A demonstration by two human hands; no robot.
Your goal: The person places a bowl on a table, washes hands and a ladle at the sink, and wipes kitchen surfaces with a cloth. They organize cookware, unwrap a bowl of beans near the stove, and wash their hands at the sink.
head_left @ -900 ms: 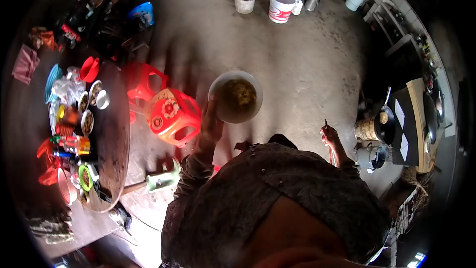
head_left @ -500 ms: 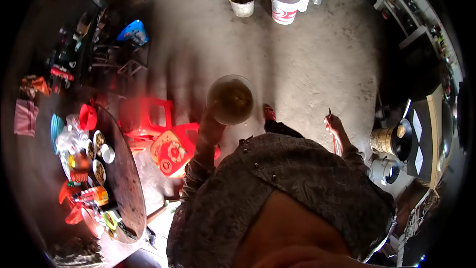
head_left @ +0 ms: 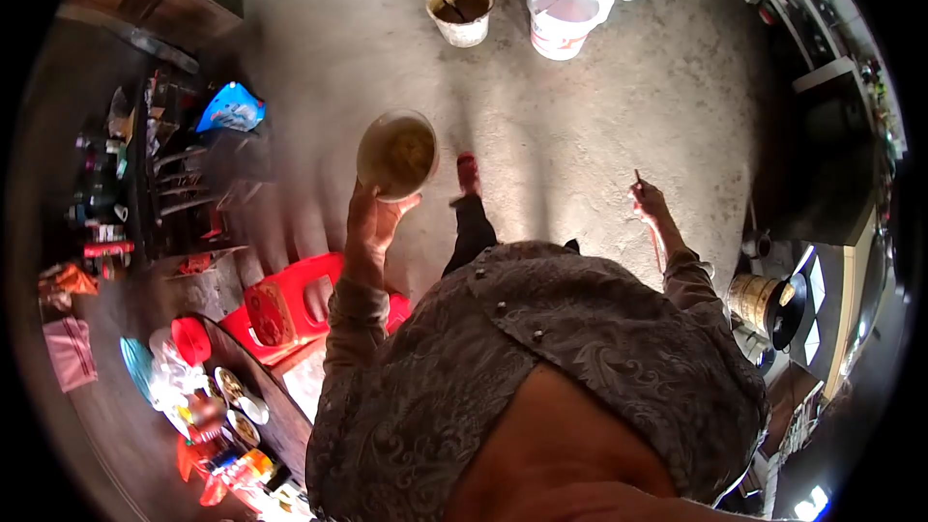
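A round bowl (head_left: 398, 155) with yellowish-brown food in it is held out over the floor, left of centre. My left hand (head_left: 375, 217) grips its near rim from below. On the right, my right hand (head_left: 648, 198) is closed round a thin stick-like object, whose dark tip (head_left: 637, 176) pokes out above the fingers; the rest of it is hard to make out. One foot in a red shoe (head_left: 468, 174) shows on the floor just right of the bowl.
Red plastic stools (head_left: 307, 298) and a round table (head_left: 280, 396) with dishes stand at lower left. A blue bag (head_left: 232, 108) lies left. Ahead are a bucket with a handle sticking out (head_left: 462, 29) and a white bucket (head_left: 559, 34). A stove with a wok (head_left: 791, 314) is right.
My left hand and the bowl have moved left. The stools and table have slid down and the buckets look nearer. A foot has come into view ahead. My right hand still holds the thin object.
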